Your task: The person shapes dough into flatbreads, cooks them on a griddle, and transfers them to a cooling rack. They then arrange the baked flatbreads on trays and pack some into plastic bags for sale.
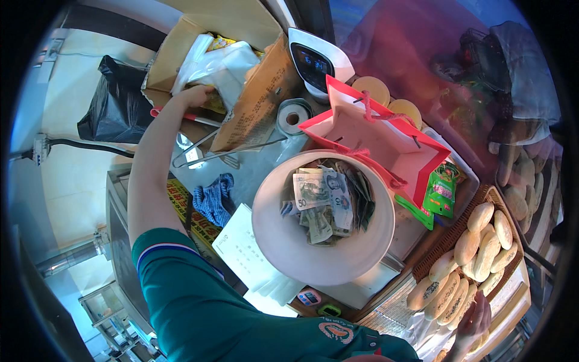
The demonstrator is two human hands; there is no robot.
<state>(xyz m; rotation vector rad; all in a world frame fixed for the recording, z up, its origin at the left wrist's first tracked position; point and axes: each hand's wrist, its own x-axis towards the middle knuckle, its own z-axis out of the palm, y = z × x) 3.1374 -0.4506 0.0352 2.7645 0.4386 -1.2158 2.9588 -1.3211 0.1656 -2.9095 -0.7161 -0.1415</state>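
My left hand (194, 96) reaches into an open cardboard box (256, 99) at the upper left. Its fingers are closed at the edge of the clear plastic bags (226, 69) there; the fingertips are partly hidden. At the lower right, my right hand (474, 320) lies beside the long oval bread rolls (443, 295), some dark-speckled, with its fingers stretched out along the nearest ones. Between my arms stands a large white bucket (265, 241) with crumpled banknotes (319, 199) inside.
A red paper gift bag (386, 139) stands right of the bucket, beside green packets (440, 190). Behind are a white display device (313, 60) and a paper roll (293, 117). Metal tongs (229, 146) and a blue cloth (214, 199) lie left. A wicker basket (496, 196) holds rolls.
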